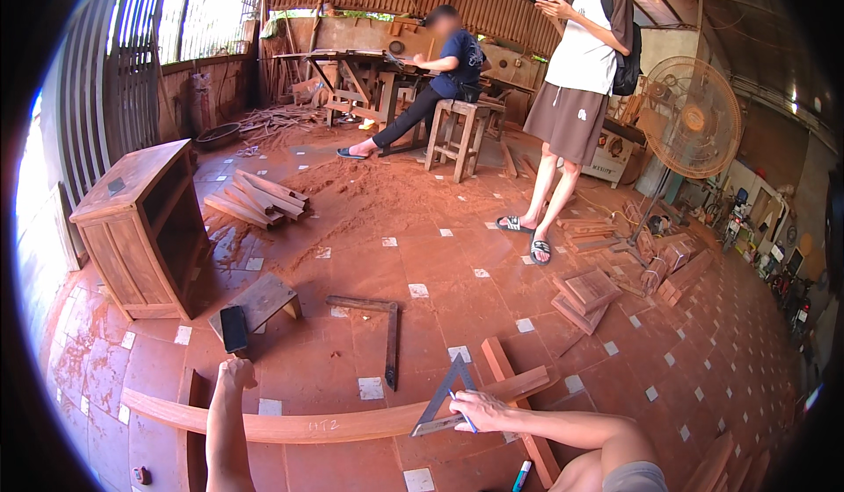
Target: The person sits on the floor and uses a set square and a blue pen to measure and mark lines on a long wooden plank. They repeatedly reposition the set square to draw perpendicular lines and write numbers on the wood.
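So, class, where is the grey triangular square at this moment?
In the head view, the grey triangular square is low and just right of centre, at the person's right hand, over the right part of the long wooden beam.

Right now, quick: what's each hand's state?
Left hand: near the dark rectangular object; its grip cannot be told.
Right hand: closed, holding a slim pen at the triangular square.

Reddish beam (360, 425); grey triangle (438, 394); red floor (457, 316), white-squared; pen (470, 423) perhaps blue.
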A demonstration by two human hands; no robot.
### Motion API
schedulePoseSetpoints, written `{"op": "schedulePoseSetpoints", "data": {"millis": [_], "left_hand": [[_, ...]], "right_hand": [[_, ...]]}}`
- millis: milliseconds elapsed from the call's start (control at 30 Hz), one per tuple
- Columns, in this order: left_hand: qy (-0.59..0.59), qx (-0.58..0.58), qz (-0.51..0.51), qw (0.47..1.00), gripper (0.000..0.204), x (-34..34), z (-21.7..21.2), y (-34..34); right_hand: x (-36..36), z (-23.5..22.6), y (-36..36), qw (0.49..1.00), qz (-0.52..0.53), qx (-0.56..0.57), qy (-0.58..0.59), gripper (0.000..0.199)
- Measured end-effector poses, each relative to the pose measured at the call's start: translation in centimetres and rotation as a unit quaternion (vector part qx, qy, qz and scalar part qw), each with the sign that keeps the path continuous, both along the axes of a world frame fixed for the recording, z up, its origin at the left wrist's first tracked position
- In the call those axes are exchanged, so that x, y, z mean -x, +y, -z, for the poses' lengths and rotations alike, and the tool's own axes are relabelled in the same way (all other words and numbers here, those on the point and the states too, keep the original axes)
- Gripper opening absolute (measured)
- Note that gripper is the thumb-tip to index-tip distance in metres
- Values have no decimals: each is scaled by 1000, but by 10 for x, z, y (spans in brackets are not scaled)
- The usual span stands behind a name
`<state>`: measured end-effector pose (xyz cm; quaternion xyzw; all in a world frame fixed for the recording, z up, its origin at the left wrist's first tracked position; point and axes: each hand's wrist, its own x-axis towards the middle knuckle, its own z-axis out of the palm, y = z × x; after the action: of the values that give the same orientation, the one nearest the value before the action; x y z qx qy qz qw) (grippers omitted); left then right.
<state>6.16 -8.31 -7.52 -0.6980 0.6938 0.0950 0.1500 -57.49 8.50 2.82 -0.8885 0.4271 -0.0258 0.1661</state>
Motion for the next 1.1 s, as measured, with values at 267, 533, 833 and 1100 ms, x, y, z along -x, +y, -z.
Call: {"op": "schedulePoseSetpoints", "data": {"millis": [267, 533, 833, 1100], "left_hand": [[-28, 5, -16, 999, 25, -2, 18, -4], [-16, 8, 25, 1000, 15, 0, 31, -18], [325, 68, 48, 942, 24, 125, -69, -26], [161, -9, 11, 987, 22, 131, -194, 90]], "right_hand": [[0, 2, -2, 1000, -3, 10, -6, 42], [3, -5, -22, 995, -2, -55, -87, 55], [35, -47, -64, 964, 190, -36, -182, 17], [114, -135, 83, 886, 414, -192, -88, 16]]}}
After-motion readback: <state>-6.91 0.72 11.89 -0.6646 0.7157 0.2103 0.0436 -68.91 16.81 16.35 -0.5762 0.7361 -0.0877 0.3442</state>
